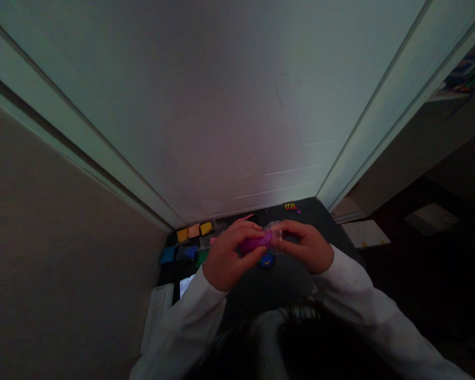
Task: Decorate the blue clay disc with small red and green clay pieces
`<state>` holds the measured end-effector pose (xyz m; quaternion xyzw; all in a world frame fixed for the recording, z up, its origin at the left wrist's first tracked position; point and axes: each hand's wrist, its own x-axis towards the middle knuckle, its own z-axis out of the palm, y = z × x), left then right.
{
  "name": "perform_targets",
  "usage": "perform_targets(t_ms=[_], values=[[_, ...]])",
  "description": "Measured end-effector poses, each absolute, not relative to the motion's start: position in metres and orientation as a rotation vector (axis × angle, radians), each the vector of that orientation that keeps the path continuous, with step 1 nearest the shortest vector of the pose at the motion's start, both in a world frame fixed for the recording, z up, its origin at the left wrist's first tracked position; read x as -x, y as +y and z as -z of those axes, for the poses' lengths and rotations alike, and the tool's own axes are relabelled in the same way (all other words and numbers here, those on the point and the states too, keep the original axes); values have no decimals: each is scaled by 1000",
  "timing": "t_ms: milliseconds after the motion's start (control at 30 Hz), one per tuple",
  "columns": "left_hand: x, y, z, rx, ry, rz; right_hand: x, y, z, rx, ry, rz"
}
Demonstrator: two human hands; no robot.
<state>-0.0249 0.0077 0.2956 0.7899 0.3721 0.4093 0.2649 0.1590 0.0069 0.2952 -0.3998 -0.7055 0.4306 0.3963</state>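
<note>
Both hands are raised over a dark tabletop (296, 279). Between them is a lump of purple modelling clay (250, 244) with a clear plastic wrapper (275, 230) at its right end. The fingers and thumb of my left hand (230, 254) close around the purple clay. My right hand (306, 245) pinches the wrapper's right side. Just below the clay, a small blue piece with a yellow mark (266, 259) lies on the tabletop. My left hand partly hides a green packet (201, 257).
Yellow (206, 228), peach (193, 230) and blue packets (168, 255) lie at the table's left side. A lit screen (185, 285) is by my left sleeve. A small patterned red-and-yellow piece (290, 206) lies near the back edge. A white panel (237, 105) rises behind the table.
</note>
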Motion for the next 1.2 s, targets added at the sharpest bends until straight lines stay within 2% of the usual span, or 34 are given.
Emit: perform_targets(t_ms=[467, 900, 1200], values=[[16, 28, -278, -1897, 984, -1172, -157, 25, -279, 918, -1470, -1336], [13, 37, -270, -1343, 953, -1084, -161, 28, -270, 974, -1411, -1370], [6, 39, -275, -925, 871, -1313, -162, 25, -268, 1023, -1482, -1288]])
